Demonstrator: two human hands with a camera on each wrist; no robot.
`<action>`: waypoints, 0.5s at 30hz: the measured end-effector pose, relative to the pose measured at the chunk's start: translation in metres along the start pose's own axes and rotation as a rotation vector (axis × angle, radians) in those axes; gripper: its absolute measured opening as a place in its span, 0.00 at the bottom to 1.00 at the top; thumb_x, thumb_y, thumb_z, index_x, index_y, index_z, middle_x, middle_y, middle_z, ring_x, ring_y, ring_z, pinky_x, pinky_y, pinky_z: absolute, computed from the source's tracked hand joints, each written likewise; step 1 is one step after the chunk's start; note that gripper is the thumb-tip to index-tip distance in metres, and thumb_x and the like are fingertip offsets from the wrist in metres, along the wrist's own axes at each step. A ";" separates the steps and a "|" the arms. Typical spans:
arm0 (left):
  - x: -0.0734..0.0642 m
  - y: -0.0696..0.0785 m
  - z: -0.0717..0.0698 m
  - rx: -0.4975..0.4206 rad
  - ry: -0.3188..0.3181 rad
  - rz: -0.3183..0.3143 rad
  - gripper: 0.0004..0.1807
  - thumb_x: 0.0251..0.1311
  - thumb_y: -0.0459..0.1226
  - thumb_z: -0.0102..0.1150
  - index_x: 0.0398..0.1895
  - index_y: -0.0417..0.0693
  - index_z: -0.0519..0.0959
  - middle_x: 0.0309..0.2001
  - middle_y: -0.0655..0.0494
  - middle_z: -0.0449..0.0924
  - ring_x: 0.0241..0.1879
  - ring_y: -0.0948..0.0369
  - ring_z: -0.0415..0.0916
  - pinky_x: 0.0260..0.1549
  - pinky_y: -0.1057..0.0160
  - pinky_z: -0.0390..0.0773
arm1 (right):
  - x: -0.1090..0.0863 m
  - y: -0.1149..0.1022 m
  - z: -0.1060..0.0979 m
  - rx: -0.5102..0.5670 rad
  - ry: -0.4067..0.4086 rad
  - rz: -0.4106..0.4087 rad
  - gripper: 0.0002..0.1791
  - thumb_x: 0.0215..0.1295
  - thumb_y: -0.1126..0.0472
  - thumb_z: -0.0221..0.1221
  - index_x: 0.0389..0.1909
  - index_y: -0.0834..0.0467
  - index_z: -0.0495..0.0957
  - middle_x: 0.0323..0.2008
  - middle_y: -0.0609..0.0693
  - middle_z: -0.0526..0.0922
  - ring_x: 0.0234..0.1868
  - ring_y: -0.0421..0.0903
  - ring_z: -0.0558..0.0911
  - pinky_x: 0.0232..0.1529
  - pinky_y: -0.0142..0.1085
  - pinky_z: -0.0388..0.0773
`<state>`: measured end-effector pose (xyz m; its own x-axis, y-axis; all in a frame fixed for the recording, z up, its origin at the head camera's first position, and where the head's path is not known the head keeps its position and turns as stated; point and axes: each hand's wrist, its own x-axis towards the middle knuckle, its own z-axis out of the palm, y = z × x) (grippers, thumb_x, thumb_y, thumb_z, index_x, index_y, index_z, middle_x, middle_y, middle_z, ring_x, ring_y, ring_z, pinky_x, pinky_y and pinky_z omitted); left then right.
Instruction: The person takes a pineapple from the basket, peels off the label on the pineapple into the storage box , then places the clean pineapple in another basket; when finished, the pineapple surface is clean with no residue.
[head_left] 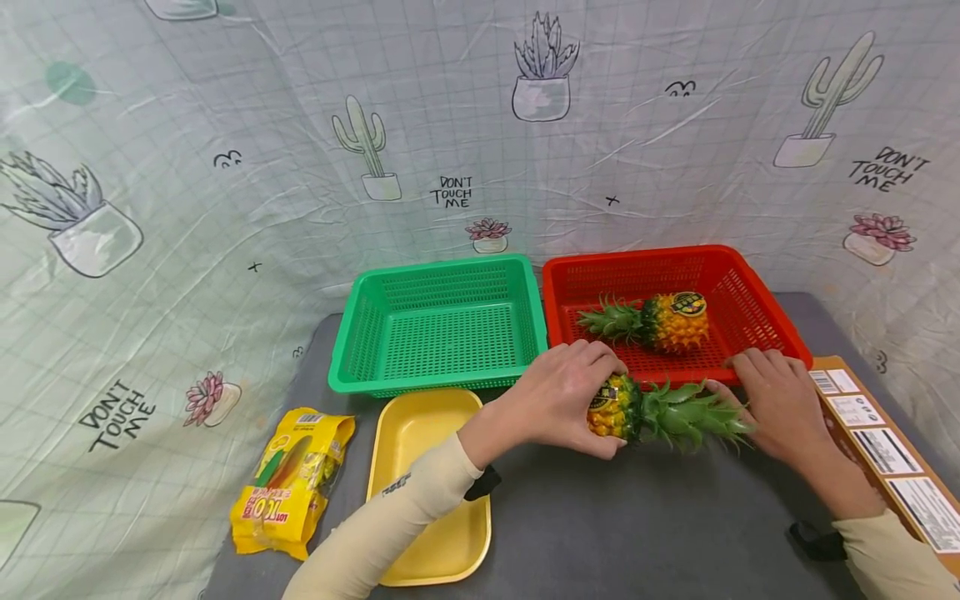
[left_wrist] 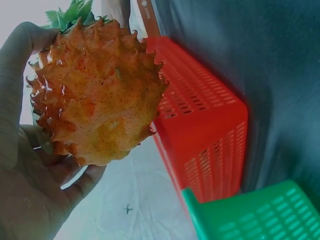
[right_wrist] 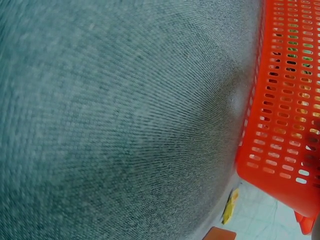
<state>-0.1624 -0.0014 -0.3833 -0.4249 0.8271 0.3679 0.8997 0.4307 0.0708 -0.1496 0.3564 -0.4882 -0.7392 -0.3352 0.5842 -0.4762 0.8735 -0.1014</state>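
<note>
A small pineapple (head_left: 611,408) with a green leafy crown (head_left: 686,415) lies sideways in the grip of my left hand (head_left: 566,396), in front of the red basket (head_left: 757,300). The left wrist view shows its spiky orange base (left_wrist: 100,95), with thumb and fingers round its side. My right hand (head_left: 783,408) holds the front rim of the red basket near its right corner, fingers over the rim and thumb on the outside. The crown's leaf tips reach close to this hand. Inside the red basket lies another pineapple (head_left: 678,323) with a round label, crown to the left.
Left of the red basket stands a green basket (head_left: 442,333). A yellow tray (head_left: 427,417) sits before it, partly under my left arm. A yellow packet (head_left: 292,479) lies at the far left. A cardboard box (head_left: 885,442) with labels is along the right edge of the grey table (head_left: 592,525).
</note>
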 end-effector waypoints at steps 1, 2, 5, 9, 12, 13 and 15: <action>-0.001 0.001 0.002 0.003 -0.006 -0.001 0.40 0.48 0.65 0.71 0.58 0.50 0.80 0.54 0.58 0.78 0.46 0.62 0.75 0.39 0.65 0.73 | 0.000 0.000 0.000 -0.003 0.007 -0.001 0.37 0.79 0.29 0.44 0.42 0.62 0.76 0.40 0.60 0.78 0.42 0.66 0.75 0.43 0.61 0.66; -0.002 0.002 0.003 0.009 -0.011 0.000 0.40 0.48 0.65 0.70 0.58 0.50 0.80 0.54 0.59 0.78 0.45 0.62 0.75 0.38 0.66 0.73 | 0.000 -0.001 0.000 -0.006 0.011 -0.002 0.37 0.79 0.29 0.44 0.41 0.62 0.76 0.40 0.60 0.78 0.42 0.66 0.75 0.42 0.61 0.66; -0.005 0.004 0.008 0.025 -0.028 -0.001 0.41 0.47 0.66 0.70 0.58 0.50 0.80 0.53 0.59 0.78 0.45 0.63 0.75 0.37 0.66 0.72 | -0.001 -0.001 0.000 -0.004 0.010 0.002 0.32 0.79 0.33 0.50 0.41 0.61 0.77 0.40 0.60 0.79 0.41 0.66 0.75 0.42 0.61 0.66; -0.009 0.009 0.015 0.038 -0.062 -0.009 0.41 0.48 0.68 0.68 0.59 0.51 0.80 0.54 0.61 0.77 0.46 0.64 0.73 0.39 0.68 0.72 | -0.001 -0.002 -0.001 -0.006 -0.001 0.011 0.23 0.72 0.43 0.63 0.41 0.61 0.76 0.40 0.60 0.78 0.41 0.65 0.75 0.42 0.60 0.66; -0.013 0.011 0.022 0.052 -0.079 -0.012 0.41 0.48 0.68 0.67 0.58 0.52 0.79 0.54 0.62 0.76 0.46 0.65 0.72 0.40 0.69 0.72 | 0.000 -0.003 -0.001 -0.010 -0.001 0.013 0.22 0.71 0.44 0.63 0.42 0.61 0.76 0.40 0.60 0.78 0.42 0.65 0.75 0.43 0.60 0.66; -0.014 0.012 0.024 0.051 -0.077 -0.010 0.41 0.48 0.68 0.67 0.58 0.52 0.80 0.54 0.62 0.76 0.46 0.65 0.72 0.40 0.69 0.72 | 0.000 -0.002 -0.001 -0.012 -0.001 0.013 0.23 0.71 0.43 0.62 0.42 0.61 0.76 0.40 0.60 0.78 0.42 0.65 0.75 0.43 0.60 0.66; -0.016 0.013 0.029 0.059 -0.076 -0.003 0.41 0.47 0.69 0.67 0.58 0.52 0.80 0.53 0.62 0.77 0.46 0.65 0.73 0.41 0.68 0.73 | 0.000 -0.002 0.000 -0.014 -0.001 0.013 0.23 0.72 0.42 0.61 0.42 0.61 0.76 0.40 0.60 0.78 0.42 0.66 0.75 0.43 0.61 0.66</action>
<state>-0.1465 0.0013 -0.4155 -0.4356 0.8499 0.2966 0.8921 0.4515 0.0165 -0.1483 0.3550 -0.4880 -0.7458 -0.3238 0.5822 -0.4598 0.8826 -0.0982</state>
